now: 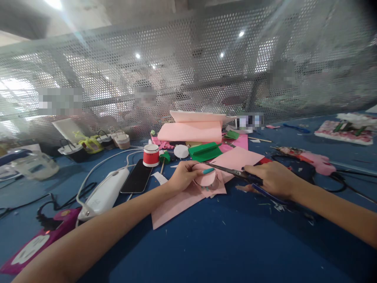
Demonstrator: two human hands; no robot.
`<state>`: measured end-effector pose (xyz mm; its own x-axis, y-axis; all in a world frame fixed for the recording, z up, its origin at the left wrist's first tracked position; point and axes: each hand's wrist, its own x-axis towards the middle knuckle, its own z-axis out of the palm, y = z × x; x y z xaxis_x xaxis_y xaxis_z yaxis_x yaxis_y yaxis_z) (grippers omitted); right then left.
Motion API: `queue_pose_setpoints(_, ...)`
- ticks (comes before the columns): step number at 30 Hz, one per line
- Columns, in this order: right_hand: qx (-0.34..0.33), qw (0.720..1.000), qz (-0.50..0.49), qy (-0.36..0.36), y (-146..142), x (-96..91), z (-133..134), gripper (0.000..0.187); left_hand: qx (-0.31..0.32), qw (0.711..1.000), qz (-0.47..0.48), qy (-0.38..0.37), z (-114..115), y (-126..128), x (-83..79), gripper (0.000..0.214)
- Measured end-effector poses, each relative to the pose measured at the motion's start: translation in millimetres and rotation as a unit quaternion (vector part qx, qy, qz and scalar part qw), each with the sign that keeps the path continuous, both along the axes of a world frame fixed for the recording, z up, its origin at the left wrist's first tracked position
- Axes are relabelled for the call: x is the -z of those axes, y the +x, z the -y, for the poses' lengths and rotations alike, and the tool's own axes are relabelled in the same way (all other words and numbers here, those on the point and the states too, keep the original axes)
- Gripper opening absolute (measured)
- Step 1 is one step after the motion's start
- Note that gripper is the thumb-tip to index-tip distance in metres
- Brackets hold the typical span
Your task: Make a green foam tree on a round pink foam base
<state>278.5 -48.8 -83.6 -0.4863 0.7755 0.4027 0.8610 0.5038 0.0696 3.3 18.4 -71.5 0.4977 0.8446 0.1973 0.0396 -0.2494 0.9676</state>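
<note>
Left hand: forearm stretched low across the blue table, fingers pinched on a round pink paper piece held just over a pink sheet. Right hand: wrist low, closed round the scissors handles. The 2 blades look nearly together, tips at the piece's top edge.

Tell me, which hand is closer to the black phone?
Left. The left hand, holding pink paper, sits just right of the phone; the right hand is farther right, gripping scissors.

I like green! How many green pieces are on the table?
3: big folded one mid-table, small one behind it, another by the red cup. More may be hidden.
</note>
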Motion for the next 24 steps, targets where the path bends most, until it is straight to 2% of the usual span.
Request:
queue_pose_setpoints(5, -0.003, 1.0, -0.005, -0.001, 1.5, 2.1, -2.1, 0.048, 0.001, 1.0, 0.003, -0.003, -1.0, -0.3, 2.1, 0.034)
queue_pose_setpoints(12, 0.006, 1.0, -0.013, -0.019, -0.8, -4.3, 1.6, 0.044, -0.008, 0.999, 0.029, 0.011, -2.2, -0.4, -1.2, 0.038)
queue_pose_setpoints(18, 0.015, 1.0, -0.012, -0.012, -1.2, 0.6, -0.3, 0.046, -0.012, 0.999, 0.035, -0.007, -2.2, 0.0, -1.3, 0.04)
queue_pose_setpoints(24, 0.016, 1.0, -0.022, 0.012, 0.0, 0.4, -1.3, 0.034, -0.02, 0.999, 0.046, -0.021, -2.2, 1.2, -2.5, 0.045)
